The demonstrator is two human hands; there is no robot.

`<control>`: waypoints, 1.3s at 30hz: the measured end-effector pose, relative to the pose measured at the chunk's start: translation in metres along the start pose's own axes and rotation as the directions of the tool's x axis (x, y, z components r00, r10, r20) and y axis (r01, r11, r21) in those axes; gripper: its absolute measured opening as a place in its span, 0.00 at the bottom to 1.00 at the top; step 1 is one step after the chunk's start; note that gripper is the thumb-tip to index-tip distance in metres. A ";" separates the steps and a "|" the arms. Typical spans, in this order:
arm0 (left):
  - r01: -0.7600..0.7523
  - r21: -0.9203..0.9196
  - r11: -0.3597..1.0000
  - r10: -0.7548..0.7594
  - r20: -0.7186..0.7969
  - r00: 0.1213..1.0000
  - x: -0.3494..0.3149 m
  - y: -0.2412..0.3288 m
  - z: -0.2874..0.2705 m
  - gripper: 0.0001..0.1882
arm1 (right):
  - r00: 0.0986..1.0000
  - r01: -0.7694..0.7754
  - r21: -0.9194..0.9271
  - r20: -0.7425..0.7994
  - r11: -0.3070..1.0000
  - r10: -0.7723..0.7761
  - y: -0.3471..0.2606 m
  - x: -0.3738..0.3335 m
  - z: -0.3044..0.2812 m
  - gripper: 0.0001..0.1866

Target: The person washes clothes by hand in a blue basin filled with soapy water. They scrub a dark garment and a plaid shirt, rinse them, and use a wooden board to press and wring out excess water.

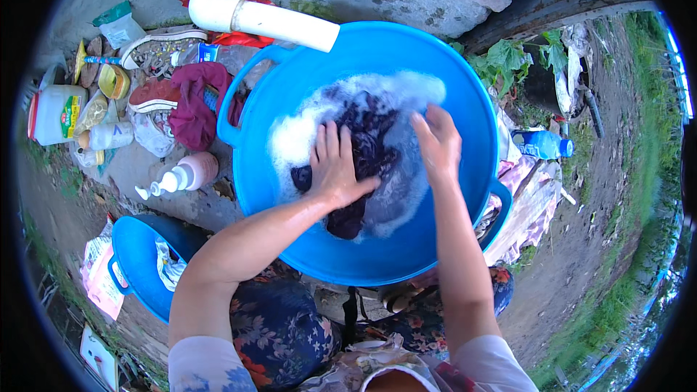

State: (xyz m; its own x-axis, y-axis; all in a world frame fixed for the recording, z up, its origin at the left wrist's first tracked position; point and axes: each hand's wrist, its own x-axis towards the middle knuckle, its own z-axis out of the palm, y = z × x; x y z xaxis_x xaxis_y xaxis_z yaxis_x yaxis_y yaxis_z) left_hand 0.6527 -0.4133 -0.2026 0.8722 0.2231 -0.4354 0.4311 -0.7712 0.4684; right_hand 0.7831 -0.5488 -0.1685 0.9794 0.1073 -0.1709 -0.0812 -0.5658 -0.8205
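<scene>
The person's left hand (339, 172) lay spread on a soaked dark garment (372, 125), whose outline suds (290, 136) partly hid; the right hand (440, 147), loosely open, gripped nothing visible

Beneath the left fingers (332, 139) lies wet, rumpled dark cloth (369, 127) — around them, a smooth, glossy plastic basin (377, 45).

Pink bottle (197, 171) on grey ground (181, 205)
</scene>
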 end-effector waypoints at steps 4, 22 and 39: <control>-0.294 0.100 0.951 0.284 0.097 0.954 0.000 -0.010 0.015 0.60 | 0.960 0.145 -0.643 0.275 0.752 0.049 0.006 0.007 0.085 0.29; -0.097 0.305 0.947 0.038 0.194 0.980 0.031 -0.034 0.020 0.37 | 0.999 0.030 -0.004 -0.016 1.000 -0.031 0.034 0.018 0.091 0.22; 0.193 -0.148 0.970 -0.125 0.376 0.918 0.042 -0.034 0.024 0.27 | 0.970 0.244 -0.354 0.094 0.903 -0.225 0.044 -0.050 0.084 0.24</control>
State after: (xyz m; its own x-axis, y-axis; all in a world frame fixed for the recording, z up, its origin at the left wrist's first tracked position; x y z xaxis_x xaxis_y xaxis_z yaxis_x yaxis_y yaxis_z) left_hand 0.6689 -0.3925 -0.2550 0.6600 0.0772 -0.7473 0.6203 -0.6171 0.4841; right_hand 0.7151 -0.5104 -0.2416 0.9507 0.3084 -0.0330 0.2306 -0.7741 -0.5896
